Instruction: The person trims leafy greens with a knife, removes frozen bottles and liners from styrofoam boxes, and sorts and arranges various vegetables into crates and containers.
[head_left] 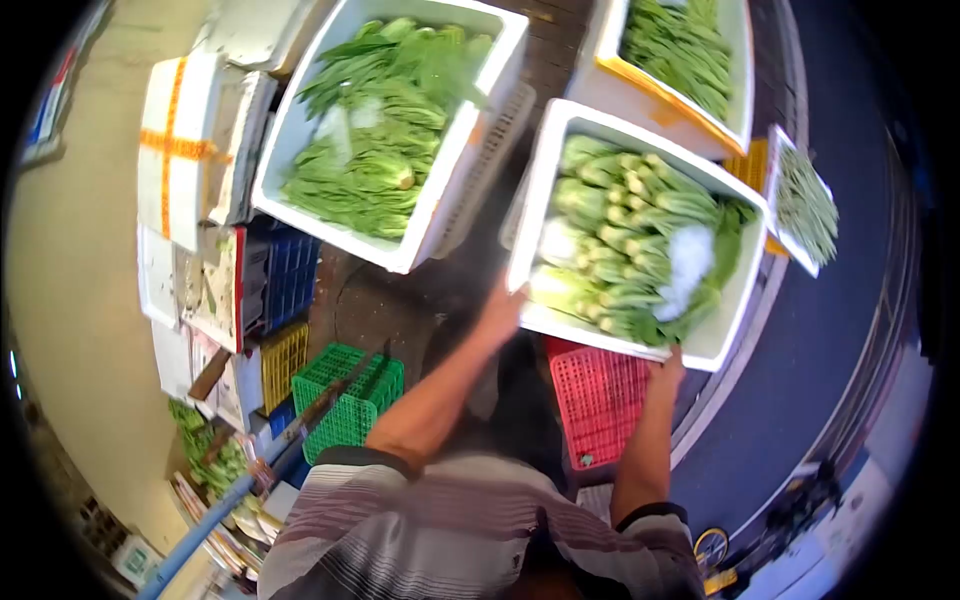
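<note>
Two-handed hold at right: left hand clamped on the foam box's near-left corner, greens inside, right hand clamped on its near edge, finger spacing unclear; uneven support could tip greens out.

head camera | up on the wearer's head, I'd say | facing forward and steeply down | close above the striped shirt | wide round view, rim dark, tilted against the road
</note>
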